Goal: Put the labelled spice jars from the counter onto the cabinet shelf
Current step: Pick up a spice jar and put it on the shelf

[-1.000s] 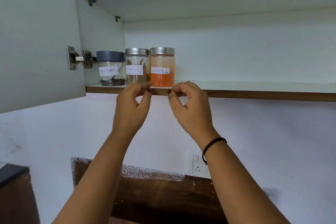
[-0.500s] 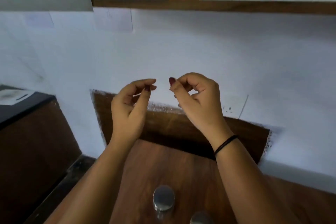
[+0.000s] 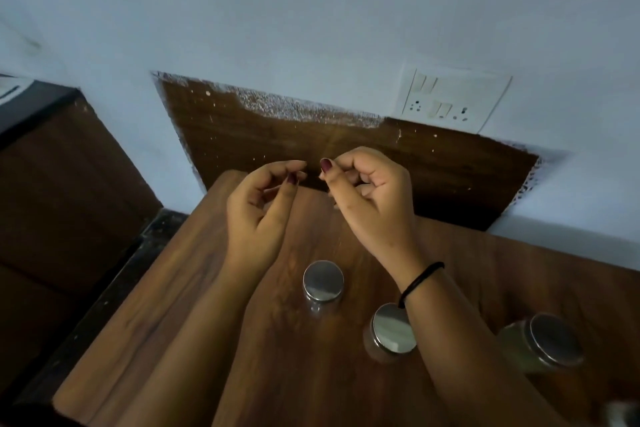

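On my feed both hands are up over the wooden counter [image 3: 173, 305], close together but not touching. Left hand [image 3: 258, 208]: fingers curled, thumb up near the index tip, nothing in it. Right hand [image 3: 372, 204]: fingers curled in tighter, also gripping nothing; black band [image 3: 420, 281] on its wrist.

I count three steel-lidded spice jars upright on the counter, nearer than the hands. Left jar [image 3: 323, 281] stands between the two forearms. Middle jar [image 3: 394, 333] sits just beside the right wrist, its edge partly hidden by it. Right jar [image 3: 550, 340] stands apart, to the right of the right forearm. I only see lids from above, so I can't read labels.

Switch plate [image 3: 450, 99] is on the far wall, right of centre. There's a blurry thing at the near right corner; can't tell what.
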